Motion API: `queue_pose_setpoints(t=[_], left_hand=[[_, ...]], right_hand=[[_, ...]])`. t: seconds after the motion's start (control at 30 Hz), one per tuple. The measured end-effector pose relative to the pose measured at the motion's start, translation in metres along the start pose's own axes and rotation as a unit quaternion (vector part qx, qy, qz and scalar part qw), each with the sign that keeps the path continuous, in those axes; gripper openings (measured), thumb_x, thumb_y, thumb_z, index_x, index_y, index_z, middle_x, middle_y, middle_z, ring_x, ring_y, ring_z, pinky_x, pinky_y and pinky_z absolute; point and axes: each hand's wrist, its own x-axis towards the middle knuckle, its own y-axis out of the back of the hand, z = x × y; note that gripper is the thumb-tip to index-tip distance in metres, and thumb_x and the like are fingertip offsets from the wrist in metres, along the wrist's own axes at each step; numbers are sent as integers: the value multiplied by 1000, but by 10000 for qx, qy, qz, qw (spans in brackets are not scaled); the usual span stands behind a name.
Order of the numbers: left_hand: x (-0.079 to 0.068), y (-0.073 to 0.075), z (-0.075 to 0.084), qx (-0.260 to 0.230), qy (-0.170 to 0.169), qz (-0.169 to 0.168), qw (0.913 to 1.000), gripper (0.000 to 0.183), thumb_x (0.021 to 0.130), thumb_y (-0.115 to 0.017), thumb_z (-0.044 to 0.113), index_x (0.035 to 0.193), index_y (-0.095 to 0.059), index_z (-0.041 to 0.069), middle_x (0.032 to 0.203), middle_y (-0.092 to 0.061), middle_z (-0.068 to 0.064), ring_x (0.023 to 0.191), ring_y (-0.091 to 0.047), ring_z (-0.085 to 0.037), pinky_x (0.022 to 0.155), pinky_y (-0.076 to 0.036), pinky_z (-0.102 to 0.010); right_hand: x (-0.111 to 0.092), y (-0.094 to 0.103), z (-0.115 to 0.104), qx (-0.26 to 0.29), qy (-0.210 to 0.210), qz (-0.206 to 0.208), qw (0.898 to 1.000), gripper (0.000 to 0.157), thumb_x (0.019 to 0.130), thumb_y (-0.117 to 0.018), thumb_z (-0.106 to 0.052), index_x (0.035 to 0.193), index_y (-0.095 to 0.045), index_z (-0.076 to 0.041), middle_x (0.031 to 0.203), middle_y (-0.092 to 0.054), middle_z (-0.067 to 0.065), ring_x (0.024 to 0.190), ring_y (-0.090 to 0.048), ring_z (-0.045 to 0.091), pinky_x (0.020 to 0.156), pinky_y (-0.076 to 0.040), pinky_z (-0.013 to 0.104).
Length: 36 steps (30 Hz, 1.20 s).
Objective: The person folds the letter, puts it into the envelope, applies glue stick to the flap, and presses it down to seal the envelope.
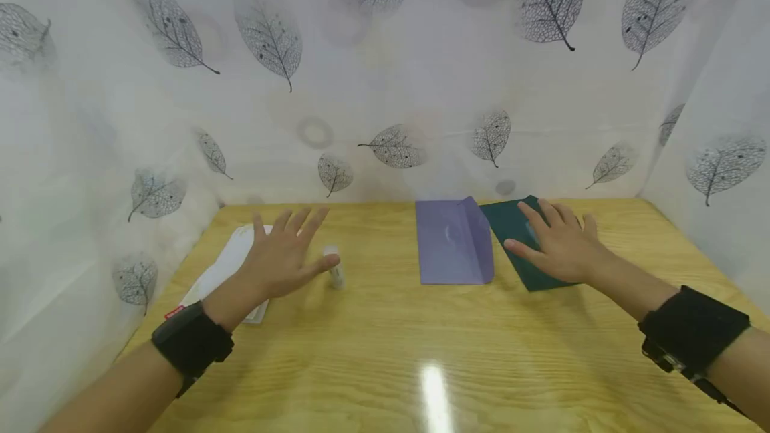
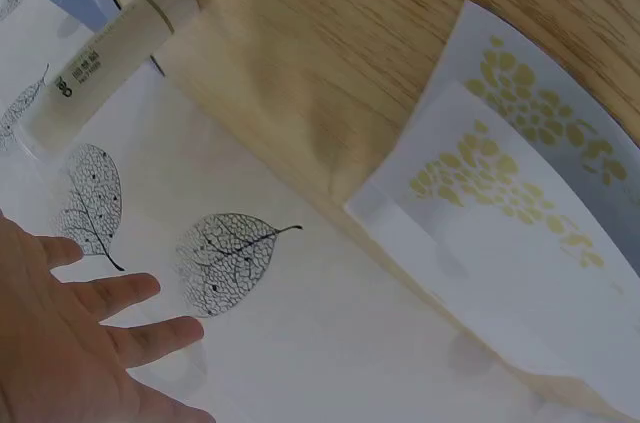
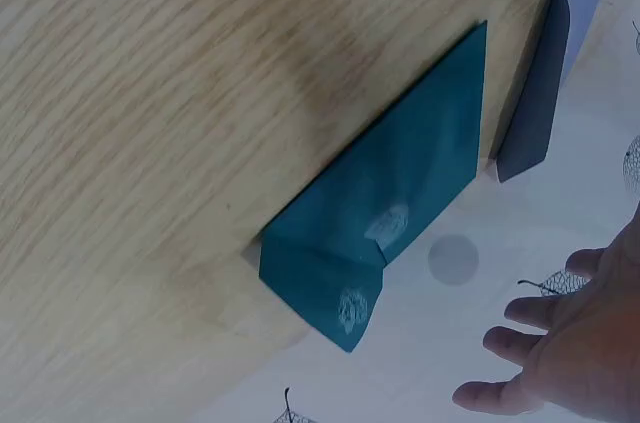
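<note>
With its fingers spread, my left hand [image 1: 279,260] hovers above the table between white papers and a glue stick [image 1: 337,276]. The left wrist view shows gold floral print on the white papers [image 2: 520,273], and the capped-looking glue stick [image 2: 112,61] lies apart from the fingers. My right hand [image 1: 565,246], also spread and holding nothing, is over a dark green envelope [image 1: 537,279]. In the right wrist view this green envelope [image 3: 400,158] has its flap unfolded, with whitish smears on flap and body. Beside it lies a purple envelope [image 1: 445,246], its flap raised.
The wooden table [image 1: 373,339] reaches back to a white curtain [image 1: 409,79] printed with grey leaves, which also hangs at both sides. A red label [image 1: 174,312] shows by the papers at the left edge. Black bands [image 1: 192,343] circle both wrists.
</note>
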Motion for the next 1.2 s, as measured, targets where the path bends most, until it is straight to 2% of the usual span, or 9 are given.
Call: queue_pose_setpoints(t=[0.2,0.27,0.33,0.43,0.53,0.77,0.9,1.03,1.2], left_hand=[[0,-2,16,-287,-246,-234,9990,82,87,-27,72,148,-15,20,135,-46,-15,115,-47,-35,97,-27,-67],[0,-4,18,-291,-331,-305,9986,78,89,-33,67,144,-26,12,124,-55,-16,104,-54,-33,88,-42,-56],[1,-7,20,-434,-423,-528,9968,69,91,-40,59,135,-37,5,104,-63,-13,84,-60,-26,69,-51,-42],[2,-12,22,-1031,-466,-950,9890,47,93,-47,45,115,-43,3,73,-59,-4,57,-53,-14,45,-43,-28],[3,-14,25,-1599,-432,-1156,9794,33,95,-48,35,103,-39,5,58,-48,1,46,-42,-8,38,-35,-24],[6,-13,29,-1763,-424,-1016,9782,31,96,-48,32,100,-36,4,57,-46,1,43,-41,-8,37,-33,-22],[9,-13,29,-1789,-463,-947,9782,31,95,-49,31,99,-35,3,56,-45,1,43,-40,-9,37,-33,-22],[13,-15,28,-1723,-534,-790,9804,31,94,-51,30,95,-35,4,56,-42,0,44,-40,-10,38,-34,-24],[21,-15,25,-1777,-457,-909,9788,30,95,-50,28,98,-36,2,55,-40,1,43,-39,-10,38,-32,-24]], right_hand=[[9,-12,-11,-70,75,-70,9999,80,91,-28,-65,145,-22,-8,142,-28,25,124,-23,50,88,-21,74],[13,-16,-16,-36,107,-102,9999,78,91,-29,-64,143,-27,-5,140,-33,24,123,-25,48,87,-27,70],[17,-21,-21,64,136,-143,9998,77,92,-30,-63,141,-32,-3,136,-38,23,121,-28,47,83,-31,66],[22,-28,-26,288,121,-152,9994,72,93,-35,-58,136,-40,-1,130,-45,22,115,-34,43,76,-33,57],[26,-34,-28,526,71,-64,9986,62,92,-42,-52,126,-50,-1,117,-55,17,100,-42,36,68,-31,48],[34,-41,-30,973,39,8,9952,35,88,-55,-35,102,-65,-5,90,-66,5,78,-57,22,63,-33,46],[35,-43,-33,1077,65,-83,9941,23,88,-56,-30,82,-64,-10,69,-59,-2,63,-52,16,66,-32,50],[34,-44,-35,1177,60,-176,9929,29,89,-54,-28,63,-54,-16,56,-49,-4,56,-46,16,66,-29,51],[29,-45,-39,1326,51,-256,9908,31,87,-56,-27,58,-51,-17,57,-48,-4,57,-45,16,62,-29,49]])
